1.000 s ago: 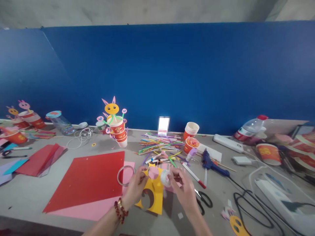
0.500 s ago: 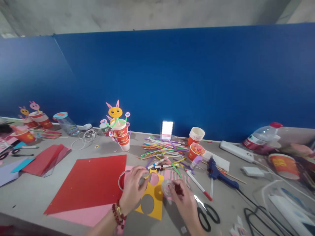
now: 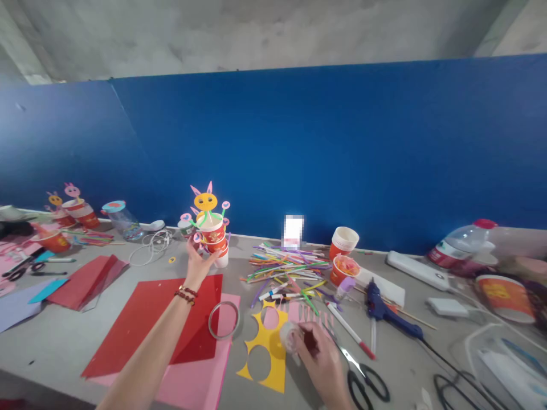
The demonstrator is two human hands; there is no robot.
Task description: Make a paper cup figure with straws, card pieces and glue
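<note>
My left hand (image 3: 200, 263) reaches forward to a figure of stacked red-and-white paper cups (image 3: 212, 232), topped by a yellow rabbit face (image 3: 205, 201). Thumb and fingers lie on either side of the lower cups, closed round them. In my right hand (image 3: 318, 352), a small round whitish, partly see-through thing (image 3: 290, 337) is pinched between thumb and fingers; its kind is unclear. Beneath and beside it lies a yellow sheet (image 3: 277, 367) with round holes cut out. A grey ring (image 3: 211, 323) rests on pink paper (image 3: 188, 382) left of that sheet.
Red paper (image 3: 149, 319) covers the left front. Coloured sticks (image 3: 286, 263) lie heaped at the back, near paper cups (image 3: 343, 242). At the right are scissors (image 3: 356, 364), a red-capped marker (image 3: 348, 329), a blue glue gun (image 3: 387, 313) with its cable, and a bottle (image 3: 461, 242).
My left hand has left the yellow sheet and moved forward and left to the cup figure. My right hand still holds the whitish thing in nearly the same place. The view has tilted up slightly.
</note>
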